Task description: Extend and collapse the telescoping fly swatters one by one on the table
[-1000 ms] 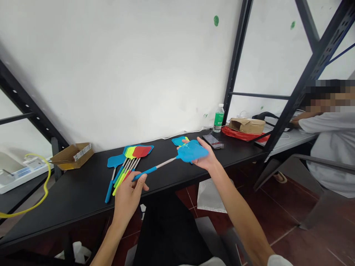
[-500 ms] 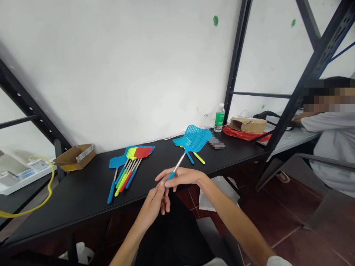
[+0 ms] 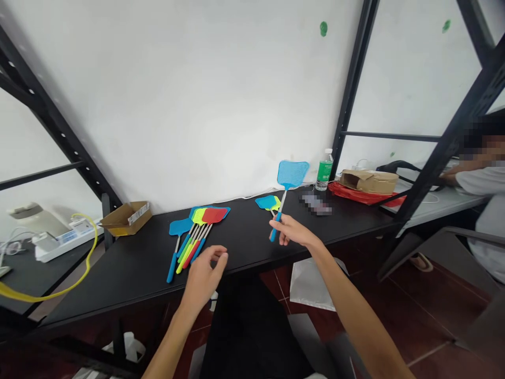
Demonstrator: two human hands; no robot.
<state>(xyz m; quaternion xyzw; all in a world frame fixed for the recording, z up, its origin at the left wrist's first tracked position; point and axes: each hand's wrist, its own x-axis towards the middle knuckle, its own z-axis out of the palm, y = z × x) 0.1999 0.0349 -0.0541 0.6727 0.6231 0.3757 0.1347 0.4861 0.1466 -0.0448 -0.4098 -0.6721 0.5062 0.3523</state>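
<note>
My right hand [image 3: 291, 231] grips the blue handle of a blue fly swatter [image 3: 291, 173] and holds it upright above the black table [image 3: 130, 273], its head near the wall. My left hand [image 3: 203, 276] hovers over the table's front edge with fingers loosely curled and nothing in it, just right of a pile of several coloured fly swatters [image 3: 197, 231]. Behind my right hand lie two more fly swatters [image 3: 268, 202], blue and yellow.
A small open cardboard box [image 3: 125, 217] sits at the table's back left. A water bottle [image 3: 324, 169], a brown paper bag [image 3: 369, 180] and a red item stand at the back right. Another person's sleeve [image 3: 479, 181] rests on the neighbouring table. A yellow cable [image 3: 59, 287] curves at left.
My left hand let go of the swatter's handle and moved left toward the pile. My right hand shifted from the swatter's head to its handle and raised it upright.
</note>
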